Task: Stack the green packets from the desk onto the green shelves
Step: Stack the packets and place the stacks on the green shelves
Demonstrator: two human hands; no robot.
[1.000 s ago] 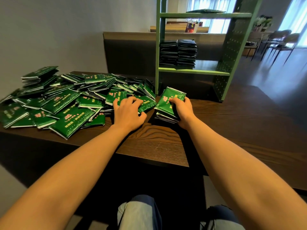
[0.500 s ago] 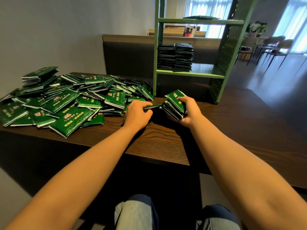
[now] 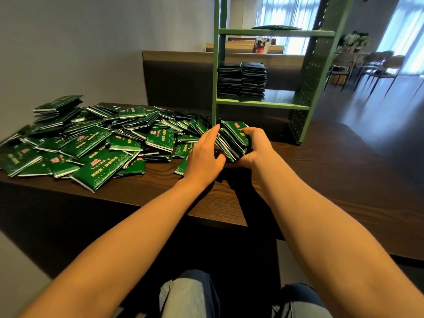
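A small stack of green packets (image 3: 232,140) stands tilted on edge just above the dark wooden desk (image 3: 321,180). My right hand (image 3: 257,145) grips it from the right, fingers curled over its top. My left hand (image 3: 204,154) presses flat against the stack's left side, fingers straight. A big loose pile of green packets (image 3: 96,143) covers the left of the desk. The green shelf unit (image 3: 263,104) stands behind the hands; two packet stacks (image 3: 242,80) sit on its middle shelf and a flat packet (image 3: 276,27) on the top shelf.
A grey wall runs along the left. A brown partition (image 3: 179,76) stands behind the desk. Chairs and tables (image 3: 376,65) sit at the far right near bright windows. My knees in jeans (image 3: 190,294) show below the desk edge.
My left hand has left the loose pile and come right to press on the stack. My right hand has tipped the stack further up on edge.
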